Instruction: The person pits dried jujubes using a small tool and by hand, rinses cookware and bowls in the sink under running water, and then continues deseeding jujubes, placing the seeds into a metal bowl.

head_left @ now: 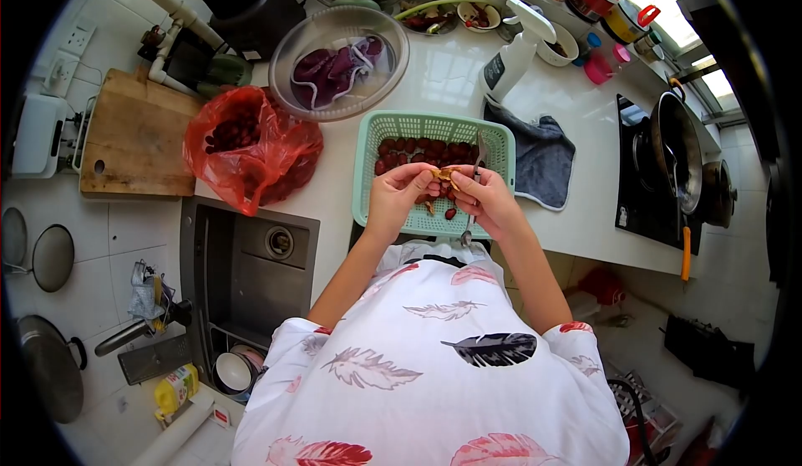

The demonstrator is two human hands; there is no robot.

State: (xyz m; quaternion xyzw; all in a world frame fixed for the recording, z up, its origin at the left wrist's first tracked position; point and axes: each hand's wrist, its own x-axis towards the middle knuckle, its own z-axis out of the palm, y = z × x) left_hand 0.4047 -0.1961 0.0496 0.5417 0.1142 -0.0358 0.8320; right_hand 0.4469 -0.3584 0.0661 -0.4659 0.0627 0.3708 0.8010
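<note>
Over the green plastic basket (364,165), my left hand (401,197) and my right hand (487,202) meet, fingertips pinched on a split red date (444,178) with yellow-brown flesh showing. Dark red dates (422,147) lie in the far part of the basket, and a single date (450,213) sits nearer me. A slim metal tool (479,150), perhaps scissors, runs past my right hand from the basket's far right side to its near rim. Whether that hand also grips it is hidden.
A red plastic bag (284,144) with more dates and a clear bowl (393,69) holding purple pieces stand left. A spray bottle (508,63) and grey cloth (543,161) are right of the basket. Further out are a sink (251,290), cutting board (134,140) and stove with a wok (681,152).
</note>
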